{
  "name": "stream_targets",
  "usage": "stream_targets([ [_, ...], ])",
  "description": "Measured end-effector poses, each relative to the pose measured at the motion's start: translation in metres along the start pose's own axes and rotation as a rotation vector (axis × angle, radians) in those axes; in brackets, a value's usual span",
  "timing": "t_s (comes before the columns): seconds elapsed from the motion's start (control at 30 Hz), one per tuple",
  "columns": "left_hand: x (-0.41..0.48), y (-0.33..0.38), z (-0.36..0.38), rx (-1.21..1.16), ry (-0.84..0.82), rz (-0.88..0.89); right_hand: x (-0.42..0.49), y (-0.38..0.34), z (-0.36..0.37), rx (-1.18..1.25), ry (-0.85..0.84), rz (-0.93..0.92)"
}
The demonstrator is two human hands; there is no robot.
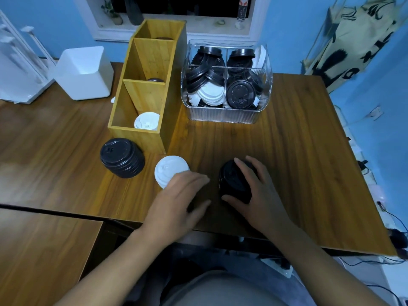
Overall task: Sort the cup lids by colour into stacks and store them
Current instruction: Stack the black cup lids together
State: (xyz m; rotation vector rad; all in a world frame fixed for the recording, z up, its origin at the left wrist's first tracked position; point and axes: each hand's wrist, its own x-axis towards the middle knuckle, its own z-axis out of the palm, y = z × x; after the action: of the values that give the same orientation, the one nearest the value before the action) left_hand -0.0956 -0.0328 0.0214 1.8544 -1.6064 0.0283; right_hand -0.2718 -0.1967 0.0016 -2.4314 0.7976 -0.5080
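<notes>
My right hand (258, 195) grips a short stack of black lids (234, 180) on the wooden table (298, 164), fingers over its top and thumb at its near side. My left hand (178, 199) lies just left of it, fingers loosely extended and holding nothing, partly covering a white lid stack (169, 168). A taller black lid stack (122, 157) stands further left. The wooden three-compartment organiser (141, 138) holds white lids (146, 121) in its nearest section. A clear divided bin (223, 115) behind holds several mixed black and white lids.
A white box (84, 72) sits at the back left beside the organiser. A lower wooden surface (42, 250) adjoins the table at the near left. Cables and a power strip lie on the floor to the right.
</notes>
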Motion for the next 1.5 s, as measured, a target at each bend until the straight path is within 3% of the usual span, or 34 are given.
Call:
stream_targets([
  [0.07, -0.001, -0.012, -0.011, 0.157, 0.088, -0.027, -0.003, 0.002, 0.002, -0.058, 0.004, -0.029],
  [0.17, -0.005, -0.031, -0.018, 0.327, 0.02, -0.208, -0.004, 0.004, 0.003, -0.109, 0.017, -0.034],
  [0.5, 0.053, -0.023, 0.031, 0.203, -0.093, -0.068, 0.031, 0.052, -0.032, -0.245, 0.109, 0.097],
  [0.77, 0.116, -0.003, 0.066, 0.212, -0.161, -0.059, 0.051, 0.064, -0.04, -0.305, 0.111, 0.109],
  [0.9, 0.105, -0.002, 0.054, 0.155, -0.194, -0.093, 0.038, 0.064, -0.042, -0.305, 0.147, 0.096],
  [1.0, 0.063, -0.009, 0.019, 0.142, -0.107, -0.092, 0.013, 0.059, -0.042, -0.336, 0.22, 0.051],
  [1.1, 0.013, -0.03, -0.017, 0.306, 0.059, -0.074, -0.006, 0.053, -0.038, -0.389, 0.237, -0.028],
  [1.23, -0.015, -0.064, -0.046, 0.554, 0.223, -0.247, -0.009, 0.047, -0.035, -0.476, 0.196, -0.059],
  [1.33, -0.014, -0.081, -0.052, 0.544, 0.203, -0.335, -0.008, 0.045, -0.034, -0.483, 0.188, -0.047],
  [1.5, -0.011, -0.08, -0.043, 0.46, 0.128, -0.251, -0.008, 0.043, -0.034, -0.48, 0.174, -0.024],
])
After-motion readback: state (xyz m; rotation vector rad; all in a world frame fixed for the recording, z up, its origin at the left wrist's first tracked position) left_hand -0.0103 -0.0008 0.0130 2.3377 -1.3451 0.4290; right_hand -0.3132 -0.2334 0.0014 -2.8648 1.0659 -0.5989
